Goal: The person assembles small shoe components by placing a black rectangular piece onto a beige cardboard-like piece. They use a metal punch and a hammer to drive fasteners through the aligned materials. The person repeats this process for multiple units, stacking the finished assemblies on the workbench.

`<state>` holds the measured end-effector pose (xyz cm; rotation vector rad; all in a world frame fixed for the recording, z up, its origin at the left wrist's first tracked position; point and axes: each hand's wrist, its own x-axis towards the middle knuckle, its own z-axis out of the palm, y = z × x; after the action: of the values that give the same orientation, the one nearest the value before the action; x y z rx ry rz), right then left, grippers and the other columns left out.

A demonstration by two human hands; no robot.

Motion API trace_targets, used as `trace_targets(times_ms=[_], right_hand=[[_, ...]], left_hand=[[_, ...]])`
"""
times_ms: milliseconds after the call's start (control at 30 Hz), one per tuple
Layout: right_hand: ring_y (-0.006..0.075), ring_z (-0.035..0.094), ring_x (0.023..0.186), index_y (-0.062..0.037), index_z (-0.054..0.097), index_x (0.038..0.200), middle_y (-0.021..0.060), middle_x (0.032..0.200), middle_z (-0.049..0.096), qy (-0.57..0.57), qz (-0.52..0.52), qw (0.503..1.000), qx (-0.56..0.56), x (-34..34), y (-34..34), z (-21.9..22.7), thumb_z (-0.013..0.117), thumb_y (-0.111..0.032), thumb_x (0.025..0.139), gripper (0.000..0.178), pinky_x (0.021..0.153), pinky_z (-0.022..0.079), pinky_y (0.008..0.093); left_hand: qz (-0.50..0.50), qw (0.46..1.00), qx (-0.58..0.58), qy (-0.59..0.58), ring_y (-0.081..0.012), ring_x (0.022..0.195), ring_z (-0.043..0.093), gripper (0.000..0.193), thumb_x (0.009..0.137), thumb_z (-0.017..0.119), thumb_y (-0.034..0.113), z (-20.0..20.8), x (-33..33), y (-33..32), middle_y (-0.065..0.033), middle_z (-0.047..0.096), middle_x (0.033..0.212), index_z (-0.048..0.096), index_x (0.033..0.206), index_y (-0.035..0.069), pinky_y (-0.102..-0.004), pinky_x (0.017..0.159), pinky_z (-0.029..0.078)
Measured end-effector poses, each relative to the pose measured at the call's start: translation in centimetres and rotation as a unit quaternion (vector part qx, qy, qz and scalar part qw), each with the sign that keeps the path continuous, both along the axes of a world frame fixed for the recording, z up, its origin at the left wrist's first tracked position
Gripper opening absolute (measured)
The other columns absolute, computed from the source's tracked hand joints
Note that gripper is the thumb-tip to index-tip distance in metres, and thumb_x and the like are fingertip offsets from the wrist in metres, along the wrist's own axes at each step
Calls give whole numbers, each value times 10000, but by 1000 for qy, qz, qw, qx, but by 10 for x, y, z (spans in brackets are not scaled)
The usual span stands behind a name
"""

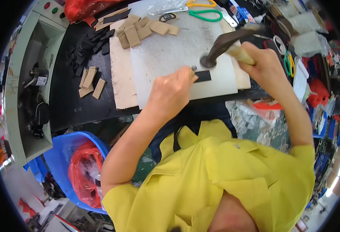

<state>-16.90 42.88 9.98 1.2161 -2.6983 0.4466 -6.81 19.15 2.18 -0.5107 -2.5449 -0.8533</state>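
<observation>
So our right hand [264,63] is wrapped around the hammer [221,43], its head over the white board [166,50]. Our left hand [172,91] is curled closed on a small metal-topped tool [194,68] by the black strip [204,76], near that board's front edge. Sloppy aim or a tilted tool could mash our fingers, or knock the strip askew.
</observation>
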Motion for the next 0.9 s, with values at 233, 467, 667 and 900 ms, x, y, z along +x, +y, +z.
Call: trace_targets(times_ms=[233, 467, 667, 900], right_hand=[[111, 543, 561, -59, 650, 942, 36, 644, 539, -85, -50, 948, -304, 24, -23, 51, 757, -178, 864, 178, 533, 432, 265], [363, 634, 658, -95, 525, 882, 139, 661, 610, 60, -32, 991, 112, 4, 0, 30, 712, -132, 801, 207, 555, 473, 459], [363, 637, 637, -89, 484, 904, 125, 645, 603, -27, 27, 997, 62, 23, -7, -23, 693, -130, 820, 229, 519, 478, 455], [309, 646, 599, -110, 481, 921, 89, 624, 580, 24, 44, 994, 99, 25, -9, -27, 641, -89, 825, 188, 482, 487, 400]], left_hand=[[-2, 1000, 11, -15, -312, 596, 625, 157, 872, 693, 42, -1, 2, -1, -136, 636, 711, 541, 855, 7, -357, 512, 498], [-10, 1000, 12, -3, -305, 585, 622, 148, 874, 695, 60, -3, 1, -1, -122, 638, 714, 556, 866, 8, -359, 506, 494], [18, 999, -12, -25, -286, 554, 620, 133, 874, 689, 48, -6, 3, -1, -106, 668, 767, 558, 876, 23, -343, 499, 489], [57, 978, 194, -50, -224, 635, 693, 95, 926, 648, 38, -8, 0, -6, -113, 660, 775, 565, 945, -6, -308, 550, 541]])
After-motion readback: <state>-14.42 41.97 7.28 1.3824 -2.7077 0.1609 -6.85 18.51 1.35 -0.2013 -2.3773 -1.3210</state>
